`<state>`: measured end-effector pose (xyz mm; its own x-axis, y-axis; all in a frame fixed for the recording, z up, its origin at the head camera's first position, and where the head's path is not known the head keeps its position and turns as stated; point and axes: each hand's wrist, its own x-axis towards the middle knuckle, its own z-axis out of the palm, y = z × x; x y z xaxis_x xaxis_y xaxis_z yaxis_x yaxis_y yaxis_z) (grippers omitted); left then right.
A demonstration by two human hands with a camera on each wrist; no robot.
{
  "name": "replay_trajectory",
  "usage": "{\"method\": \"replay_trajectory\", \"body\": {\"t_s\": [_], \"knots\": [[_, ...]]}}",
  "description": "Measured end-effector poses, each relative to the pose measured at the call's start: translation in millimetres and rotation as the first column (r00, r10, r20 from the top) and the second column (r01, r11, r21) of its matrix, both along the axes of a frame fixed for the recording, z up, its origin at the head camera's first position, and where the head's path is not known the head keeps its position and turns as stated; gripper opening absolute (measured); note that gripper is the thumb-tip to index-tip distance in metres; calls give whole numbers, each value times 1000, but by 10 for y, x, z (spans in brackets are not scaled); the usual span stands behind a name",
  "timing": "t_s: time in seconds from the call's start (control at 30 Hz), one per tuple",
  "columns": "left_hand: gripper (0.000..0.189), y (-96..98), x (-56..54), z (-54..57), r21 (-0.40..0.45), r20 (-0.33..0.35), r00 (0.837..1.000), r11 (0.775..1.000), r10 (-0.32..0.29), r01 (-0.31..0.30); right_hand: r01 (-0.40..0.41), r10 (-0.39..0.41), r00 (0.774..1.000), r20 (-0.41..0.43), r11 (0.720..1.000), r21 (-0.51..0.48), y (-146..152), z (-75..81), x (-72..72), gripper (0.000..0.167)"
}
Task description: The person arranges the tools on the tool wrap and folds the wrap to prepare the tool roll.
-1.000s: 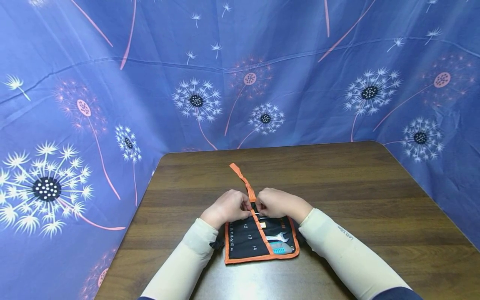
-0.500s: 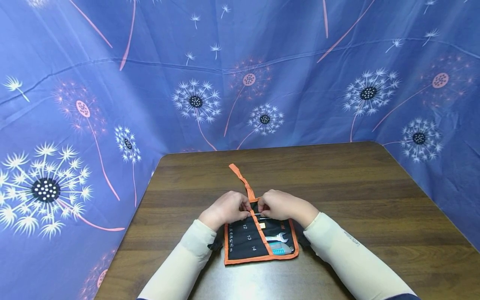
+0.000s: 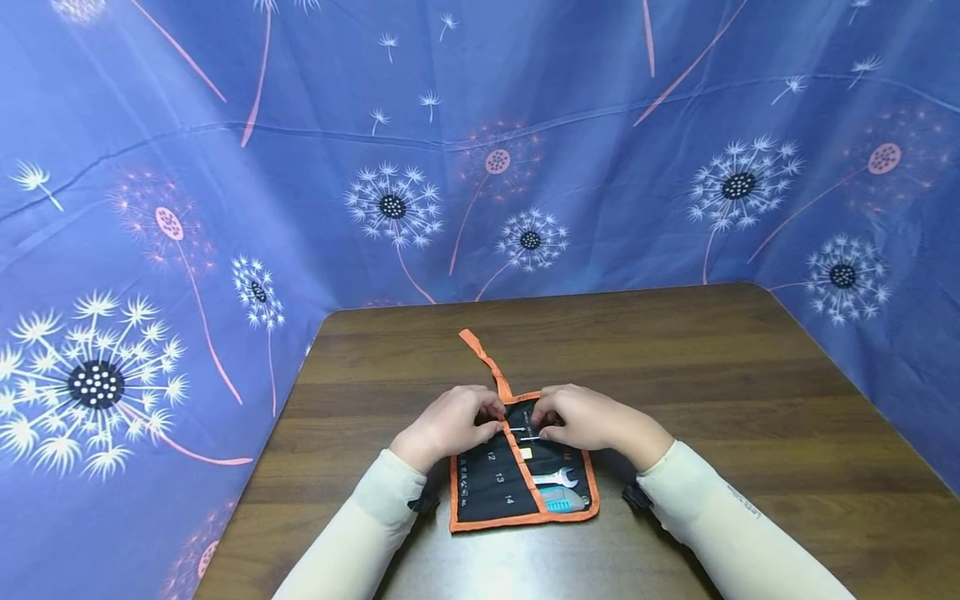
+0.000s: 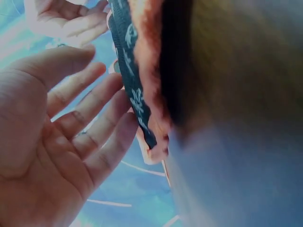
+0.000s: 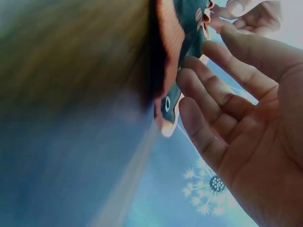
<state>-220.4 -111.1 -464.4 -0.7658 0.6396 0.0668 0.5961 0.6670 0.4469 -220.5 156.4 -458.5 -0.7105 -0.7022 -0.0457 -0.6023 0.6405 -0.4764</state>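
Observation:
A black tool roll [image 3: 480, 487] with orange trim lies on the table, its pocket front printed with numbers. Along the pocket's orange edge [image 3: 519, 454] show an open-end wrench [image 3: 557, 477], a teal and grey tool [image 3: 562, 499] and thin metal rods [image 3: 529, 438]. My left hand [image 3: 453, 425] is at the upper part of that edge, thumb and index fingertips close to it; its fingers [image 4: 102, 111] look fairly straight in the left wrist view. Over the roll's upper right part is my right hand [image 3: 588, 419], fingers loosely bent with nothing visible between them.
An orange strap [image 3: 486, 358] runs from the roll's top toward the back of the brown wooden table [image 3: 675, 350]. Blue dandelion-print cloth [image 3: 622, 200] hangs behind the table and along its left side.
My right hand has moved right and its fingers have loosened, uncovering more of the roll's top. My left thumb and index finger have parted a little at the orange edge.

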Motion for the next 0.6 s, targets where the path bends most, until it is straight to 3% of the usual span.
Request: {"method": "replay_trajectory", "body": {"t_s": [0.13, 0.23, 0.43, 0.6], "knots": [[27, -75, 62, 13, -17, -32, 999, 1000, -4, 4, 32, -31, 999, -15, 998, 47, 90, 7, 69, 22], [38, -158, 117, 20, -48, -27, 1000, 999, 11, -13, 45, -46, 999, 7, 995, 86, 154, 11, 118, 40], [69, -295, 217, 35, -117, 43, 998, 993, 34, -29, 74, -94, 988, 122, 984, 163, 224, 53, 174, 83], [95, -346, 261, 56, -176, 123, 992, 984, 8, 14, 38, -67, 987, 145, 980, 195, 236, 73, 183, 107]]}}
